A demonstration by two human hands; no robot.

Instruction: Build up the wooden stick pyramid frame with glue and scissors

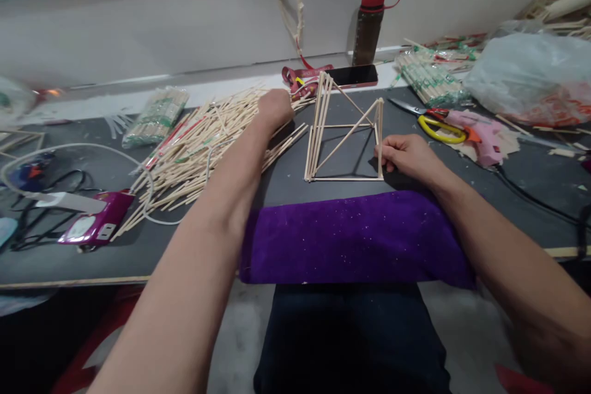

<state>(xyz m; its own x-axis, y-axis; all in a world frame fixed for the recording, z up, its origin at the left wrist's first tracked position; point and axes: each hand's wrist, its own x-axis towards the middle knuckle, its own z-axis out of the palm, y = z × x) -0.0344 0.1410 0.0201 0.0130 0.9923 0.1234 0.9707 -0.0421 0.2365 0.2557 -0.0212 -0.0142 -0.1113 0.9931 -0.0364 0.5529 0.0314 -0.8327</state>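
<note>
- Nearest: my left forearm; left hand curls over the loose sticks; whether it grips one, I cannot tell.
- Right hand: fingers pinch the right post of the stick frame, which stands on the table beyond the purple cloth.
- Caution: excess push from those fingers could skew the frame or crack a joint.
- Caution: dragging my left arm back could snag the white cable.
- Orientation: front bar left to right; long axis, along the longest sticks at left, points away.
</note>
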